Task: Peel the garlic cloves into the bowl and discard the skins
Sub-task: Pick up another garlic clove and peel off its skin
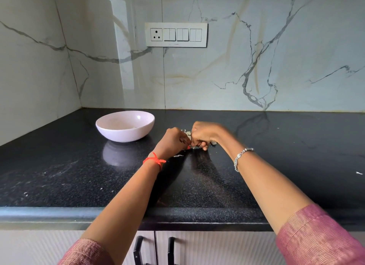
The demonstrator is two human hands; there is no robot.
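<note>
The left hand point(173, 139) and right hand point(203, 135) pinch a half-hidden garlic clove point(194, 147) in a narrow grip, so skins point(188, 134) drop beside it, with the bowl point(126, 135) near on the left.

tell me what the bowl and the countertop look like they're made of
Bowl: looks like glazed ceramic, pale pinkish white. It has a smooth glossy surface with a bright highlight inside the rim, though glossy melamine can't be ruled out.
Countertop: looks like polished black granite or similar stone. It has fine pale speckles, and it mirrors the bowl.
</note>
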